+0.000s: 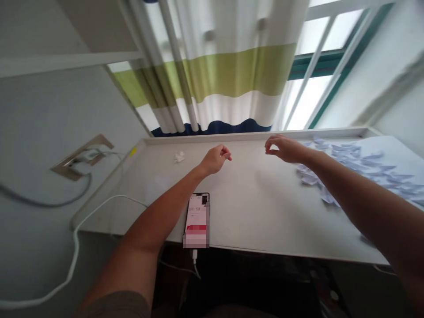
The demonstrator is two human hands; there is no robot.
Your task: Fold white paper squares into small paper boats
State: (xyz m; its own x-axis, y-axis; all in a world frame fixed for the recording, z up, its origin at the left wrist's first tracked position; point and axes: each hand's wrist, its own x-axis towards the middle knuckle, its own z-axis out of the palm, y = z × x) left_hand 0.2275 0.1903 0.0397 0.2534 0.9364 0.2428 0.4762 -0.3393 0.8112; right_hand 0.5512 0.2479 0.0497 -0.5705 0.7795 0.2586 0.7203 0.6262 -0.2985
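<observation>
My left hand [216, 160] hovers over the middle of the white desk [238, 203], its fingers curled in toward the thumb. Nothing shows between those fingertips. To its right, my right hand [281, 148] is held over the back of the desk, fingers bent and thumb a little apart, with a gap between them and no object in it. Beyond my right wrist and forearm lies a pile of folded white paper pieces [347, 154], partly covered by the arm. A small crumpled white piece [179, 157] rests left of my left hand.
A phone [198, 216] showing a timer lies at the desk's front edge, beside my left forearm, with a charging plug [194, 254] just below. A white cable [77, 238] crosses the left side. Plugs sit in a wall socket [82, 159]. Behind the desk hangs a striped curtain [232, 70].
</observation>
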